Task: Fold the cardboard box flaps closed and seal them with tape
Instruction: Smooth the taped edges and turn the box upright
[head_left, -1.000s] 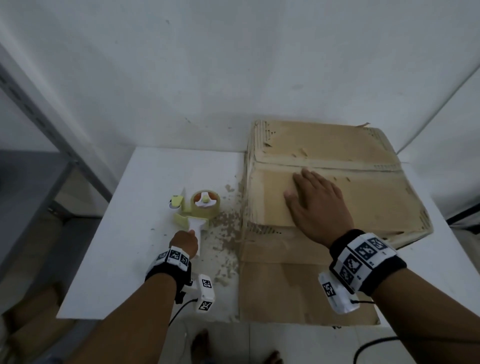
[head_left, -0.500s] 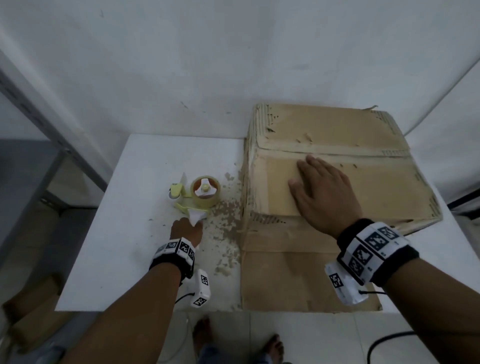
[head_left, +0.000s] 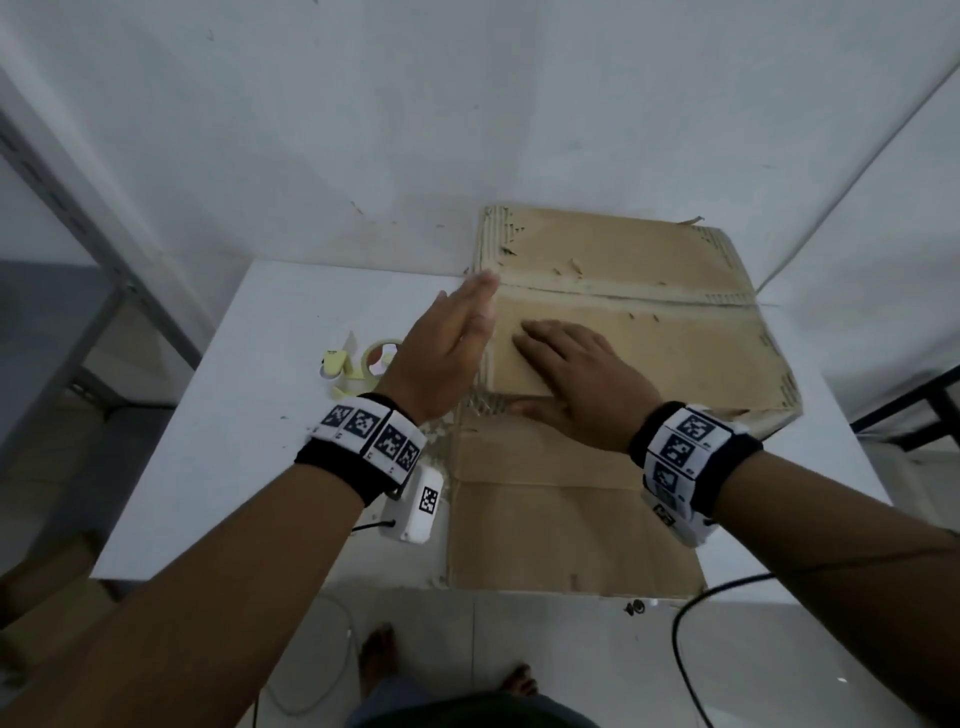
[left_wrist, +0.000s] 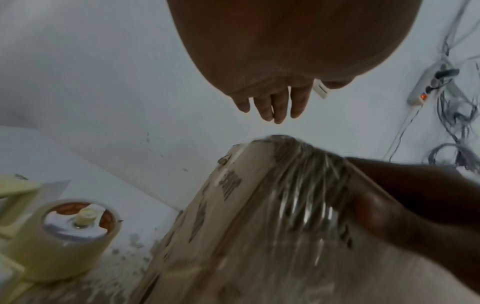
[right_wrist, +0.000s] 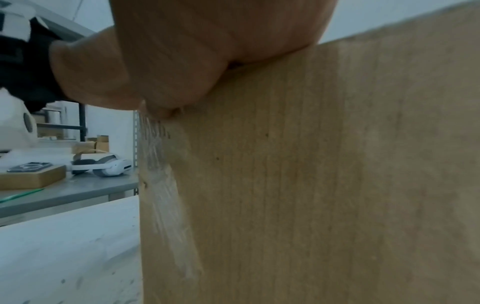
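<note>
Sitting on the right half of a white table (head_left: 218, 467), the cardboard box (head_left: 649, 364) has both top flaps folded down, seam running left-right across the top w/ old clear tape along it. Box back is near a white wall (head_left: 467, 104); brown crumbs are scattered on the tabletop by its left side. Tape dispenser (head_left: 363, 364), pale yellow w/ a roll on it, lies on the table just left of the box, nothing holding it. Metal shelving stands at far left; floor w/ a cable and bare feet shows below the table edge.

Right hand (head_left: 576, 384) lies flat, fingers straight, palm pressing the near flap by the box's left end. Left hand (head_left: 447, 353) is above the box's left edge, fingers straight and together, holding nothing; whether it touches the cardboard I can't tell.
</note>
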